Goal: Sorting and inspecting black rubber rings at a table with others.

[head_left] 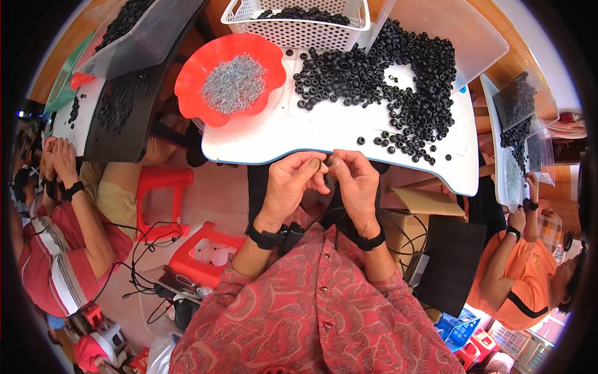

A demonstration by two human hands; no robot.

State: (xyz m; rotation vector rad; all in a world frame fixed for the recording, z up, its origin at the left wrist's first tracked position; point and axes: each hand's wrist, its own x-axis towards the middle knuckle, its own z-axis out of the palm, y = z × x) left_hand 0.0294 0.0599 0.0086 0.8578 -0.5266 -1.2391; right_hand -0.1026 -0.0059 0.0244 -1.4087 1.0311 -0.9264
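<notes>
My left hand (293, 184) and my right hand (355, 184) meet fingertip to fingertip just below the near edge of a white tray table (336, 134). Their fingers are pinched together around something very small that I cannot make out. A big heap of small black rubber rings (398, 81) covers the right half of the table. A red scalloped bowl (190, 84) at the left of the table holds a pile of tiny silvery parts (233, 82). Both my wrists wear black bands.
A white perforated basket (293, 28) with more black rings stands at the far edge. A person at the left works at another board (115, 100) with rings; a person in orange sits at the right. Red stools (205, 249), cables and cardboard boxes (430, 202) lie below.
</notes>
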